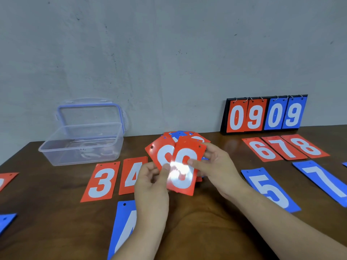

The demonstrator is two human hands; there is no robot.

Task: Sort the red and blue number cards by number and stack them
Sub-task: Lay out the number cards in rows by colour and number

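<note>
Cards (187, 151): glossy red rect., in L hand (150, 182) + R hand (216, 166)

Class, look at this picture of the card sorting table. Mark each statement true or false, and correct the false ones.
1. The left hand and the right hand both hold red cards above the table. True.
2. The scoreboard by the wall reads 1234. False: it reads 0909, two red digits then two blue.
3. The clear plastic box stands on the left part of the table. True.
4. The red 3 card lies to the right of the red 4 card. False: the 3 lies to the left of the 4.
5. The blue 5 card lies flat on the table. True.
</note>
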